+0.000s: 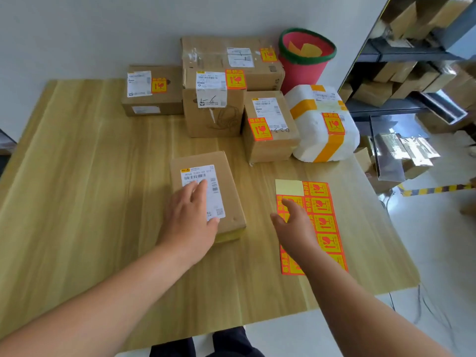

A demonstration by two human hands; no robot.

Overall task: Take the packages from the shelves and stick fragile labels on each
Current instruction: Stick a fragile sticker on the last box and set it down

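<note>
A small brown cardboard package (226, 176) with a white shipping label lies on the wooden table (77, 176) in front of me. My left hand (189, 219) rests flat on its near end, fingers straight over the shipping label. To the right lies a sheet of orange-and-yellow fragile labels (322, 215), its top left corner showing bare yellow backing. My right hand (293, 225) hovers over or touches the sheet's left column with relaxed fingers. Several packages bearing fragile labels stand at the back, among them a brown box (268, 148) and a white foam parcel (316, 140).
A red bin (304, 68) with a green rim stands behind the table, holding yellow scraps. Metal shelves (412, 55) with more cardboard boxes fill the right side. The table's right edge runs just past the label sheet.
</note>
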